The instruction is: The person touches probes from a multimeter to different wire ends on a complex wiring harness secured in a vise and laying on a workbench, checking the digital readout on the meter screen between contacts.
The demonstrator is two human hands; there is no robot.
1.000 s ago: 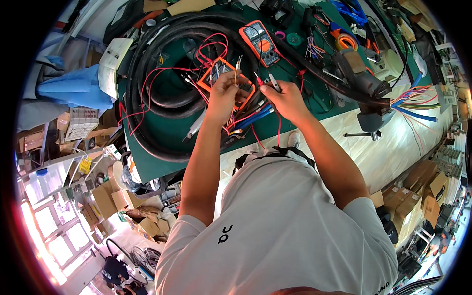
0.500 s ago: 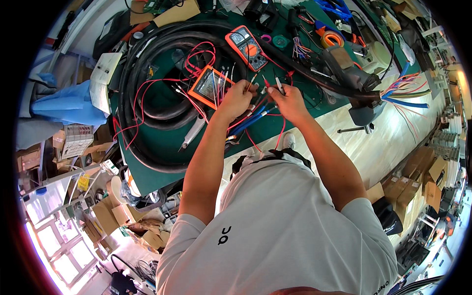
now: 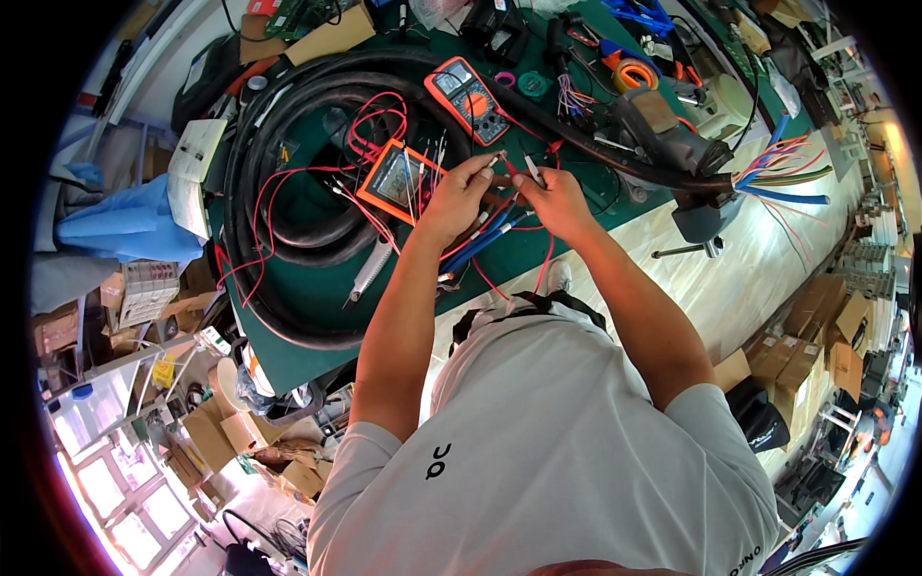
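Pinched between the fingers of my left hand (image 3: 459,204) is a thin wire end (image 3: 497,160), its tip poking out past the fingertips. My right hand (image 3: 559,205) grips a red test probe (image 3: 512,168), and a dark, pale-tipped probe (image 3: 533,169) sticks up from the same fingers. The red probe points at the wire end; whether they touch is too small to tell. An orange multimeter (image 3: 468,102) lies beyond my hands. Left of my left hand is a second orange-framed meter (image 3: 398,180) with wires across it. Blue wires (image 3: 488,238) run beneath both hands.
A thick black cable (image 3: 252,230) lies coiled on the green table (image 3: 279,360). Its stripped end, with fanned coloured wires (image 3: 783,178), overhangs the right edge. A grey utility knife (image 3: 370,272) lies left of my forearm. Orange tape (image 3: 634,75) sits far right. Cardboard boxes (image 3: 783,365) stand on the floor.
The view has shifted slightly, so the table things sit a little further left. My hands have drawn closer together, the wire end and red probe nearly meeting. Both grips stay the same.
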